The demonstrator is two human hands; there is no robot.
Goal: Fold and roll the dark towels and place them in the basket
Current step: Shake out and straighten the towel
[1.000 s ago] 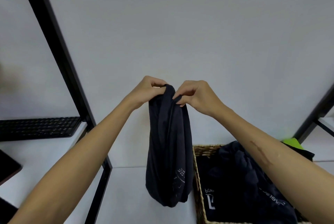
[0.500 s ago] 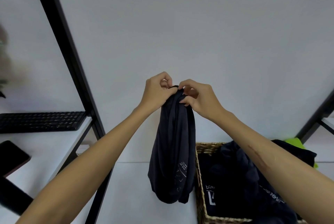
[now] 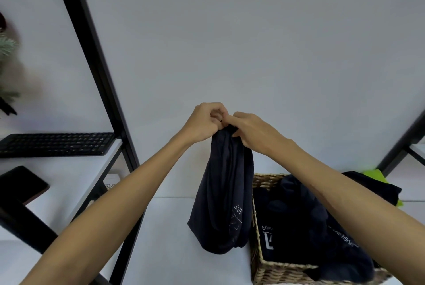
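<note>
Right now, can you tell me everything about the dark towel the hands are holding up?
The towel is dark navy, soft-looking cloth with pale printed marks near its lower right. It hangs bunched in long folds, its bottom looped round, in the air above the white table, just left of the basket. Both hands, left and right, pinch its gathered top.

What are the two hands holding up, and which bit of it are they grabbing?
A dark towel. The left hand and right hand both pinch its bunched top edge, and the rest hangs down beside the basket.
</note>
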